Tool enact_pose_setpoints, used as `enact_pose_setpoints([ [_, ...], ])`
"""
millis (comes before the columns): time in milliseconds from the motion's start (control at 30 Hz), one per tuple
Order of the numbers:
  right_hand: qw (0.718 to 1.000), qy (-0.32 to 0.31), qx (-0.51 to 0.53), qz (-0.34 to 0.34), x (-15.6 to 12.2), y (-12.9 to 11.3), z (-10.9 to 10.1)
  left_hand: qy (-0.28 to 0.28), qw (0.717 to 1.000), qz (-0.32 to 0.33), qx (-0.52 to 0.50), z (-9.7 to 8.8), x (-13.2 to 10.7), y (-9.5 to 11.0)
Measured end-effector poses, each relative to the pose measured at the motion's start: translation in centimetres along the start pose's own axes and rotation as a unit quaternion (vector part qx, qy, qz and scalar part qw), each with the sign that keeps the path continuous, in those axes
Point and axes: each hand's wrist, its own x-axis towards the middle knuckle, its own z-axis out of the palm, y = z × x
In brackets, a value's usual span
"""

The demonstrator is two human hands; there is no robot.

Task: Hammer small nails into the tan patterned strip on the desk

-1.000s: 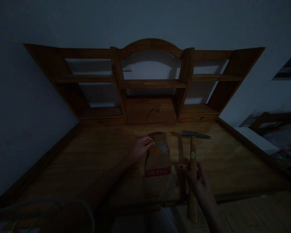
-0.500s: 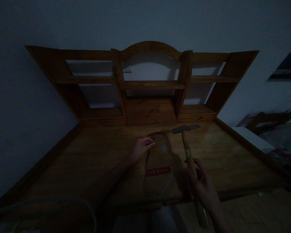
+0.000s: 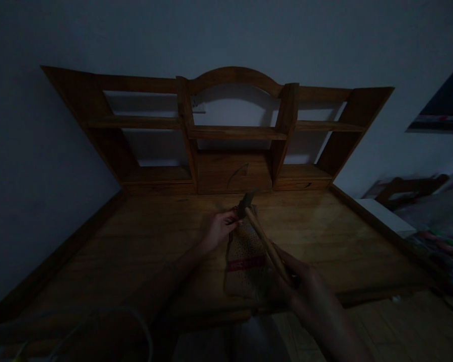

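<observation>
My right hand (image 3: pixel 298 281) is wrapped round the wooden handle of a hammer (image 3: pixel 266 241). Its dark metal head is over the far end of a flat brown piece that looks like cardboard (image 3: pixel 245 284), close to my left fingertips. Many dark dots or holes cover this piece, and a red printed band crosses it. My left hand (image 3: pixel 219 230) rests at the piece's far left edge with thumb and fingers pinched together. Something tiny and pale shows at the fingertips, too small to name. The hammer and its handle hide part of the dotted surface.
All this is on a wooden desk (image 3: pixel 154 226) with raised side edges. Along its back stands a wooden shelf unit (image 3: pixel 234 132) with open compartments and small drawers. A chair back (image 3: pixel 411 188) and a white surface (image 3: pixel 385 216) stand off to the right.
My right hand has swung the hammer left, bringing its head from the right of the cardboard-like piece to beside my left fingertips. My left hand stays pinched in about the same place.
</observation>
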Motion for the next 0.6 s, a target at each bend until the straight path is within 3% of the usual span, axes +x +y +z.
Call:
enact_pose_setpoints([
  [167,0.999,-0.034,0.010,-0.013,0.5,0.2,-0.2,0.005,1.000,0.017,-0.001,-0.1,0.1,-0.9],
  [300,1.000,-0.011,-0.018,-0.005,0.6,-0.2,-0.9,0.006,0.999,0.022,0.028,-0.2,0.3,-1.7],
  [500,0.998,-0.052,-0.016,-0.031,1.2,-0.9,-1.2,-0.002,0.999,0.021,0.029,-0.3,0.3,-1.7],
  [600,0.999,-0.039,0.002,-0.031,1.5,-1.1,-1.4,0.002,0.999,0.027,0.041,-0.4,0.3,-1.8],
])
